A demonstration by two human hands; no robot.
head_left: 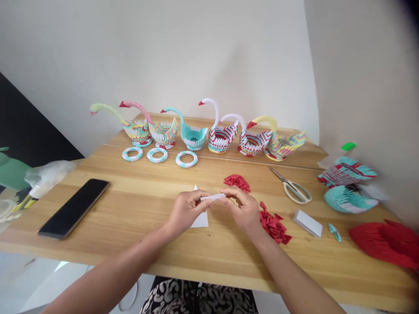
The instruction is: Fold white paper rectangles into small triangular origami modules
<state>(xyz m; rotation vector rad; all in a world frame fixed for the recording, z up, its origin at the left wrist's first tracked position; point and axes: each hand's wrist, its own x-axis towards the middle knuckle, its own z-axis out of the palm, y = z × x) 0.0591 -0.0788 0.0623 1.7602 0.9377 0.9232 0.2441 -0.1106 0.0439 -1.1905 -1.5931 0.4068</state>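
Between both hands, above the middle of the wooden table, is a narrow folded strip of white paper point(213, 197). My left hand point(189, 207) pinches its left end, and my right hand point(242, 208) pinches its right end with thumb and fingers. Below them on the table lies a white sheet of paper point(200, 220), partly covered by my left hand. A small heap of red folded paper pieces point(237, 182) sits just beyond my right hand. A second, looser pile of red paper pieces point(274, 226) is beside my right wrist.
Several folded-paper swans point(194, 137) stand along the back, with three paper rings point(186, 159) before them. A phone point(74, 208) lies left. Rightward are scissors point(294, 189), a white block point(308, 223), a small turquoise piece point(334, 233), turquoise paper bodies point(350, 199) and a red paper form point(384, 242).
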